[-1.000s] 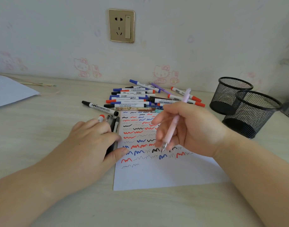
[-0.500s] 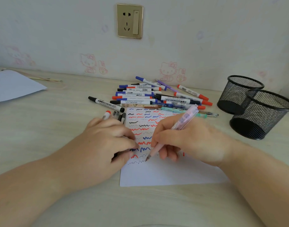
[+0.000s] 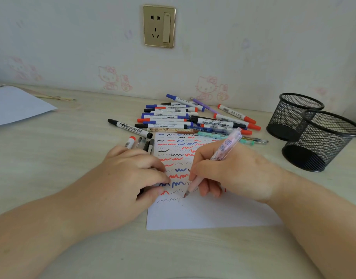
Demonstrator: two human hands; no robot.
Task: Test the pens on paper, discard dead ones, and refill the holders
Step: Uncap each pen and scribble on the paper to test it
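A right hand [image 3: 233,172] pinches a slim pink plastic pen [image 3: 211,164], tip on scribble-lined white paper [image 3: 209,214]; at nine o'clock, the left hand [image 3: 130,178] presses several pens [image 3: 144,143], fingers curled.

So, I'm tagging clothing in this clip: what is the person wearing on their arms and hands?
Nothing shows: both forearms are bare to the frame edge, with no sleeves. The left hand and right hand have no gloves, rings, watch or bracelets in view.
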